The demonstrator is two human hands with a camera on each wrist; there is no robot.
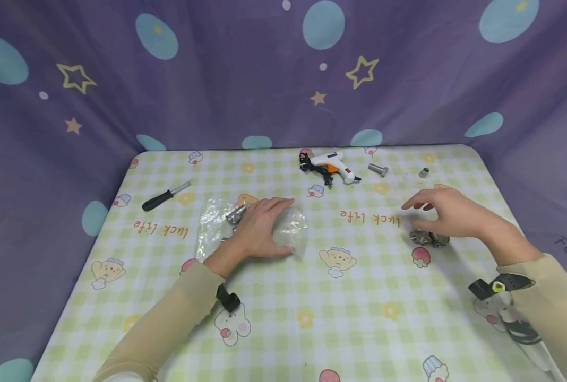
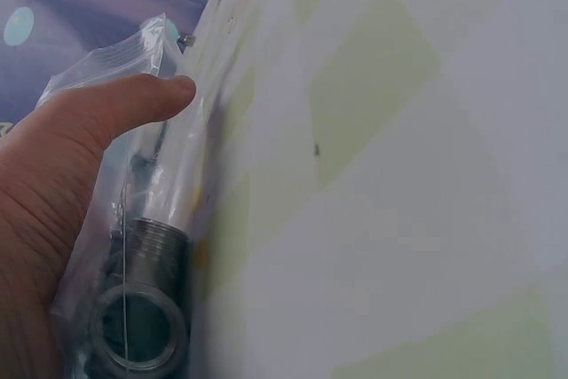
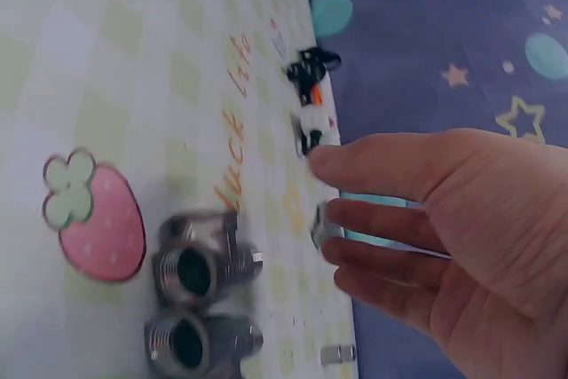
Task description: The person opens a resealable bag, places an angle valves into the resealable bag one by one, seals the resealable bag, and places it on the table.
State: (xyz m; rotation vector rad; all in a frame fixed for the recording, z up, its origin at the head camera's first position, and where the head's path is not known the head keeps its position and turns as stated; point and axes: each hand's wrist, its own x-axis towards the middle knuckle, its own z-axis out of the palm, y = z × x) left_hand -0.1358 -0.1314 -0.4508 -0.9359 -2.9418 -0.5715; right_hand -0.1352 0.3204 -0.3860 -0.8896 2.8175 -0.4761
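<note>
Apparently the work stood only partway, with metal pieces inside the clear bag under the wide-spread left hand, and other fittings left outside, near the empty, loosely curved right hand.

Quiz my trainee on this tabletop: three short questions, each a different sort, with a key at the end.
1. True or false: in the head view, the black-handled tool lies to the right of the plastic bag.
2. Pick one. Just right of the glue gun in the head view lies:
A) the plastic bag
B) a bolt
C) the black-handled tool
3. Which hand is on the plastic bag, and what does the other hold?

Key:
1. False; it lies to the left.
2. B.
3. The left hand; the right hand holds nothing, its fingers apart from the metal fittings nearby.
</note>
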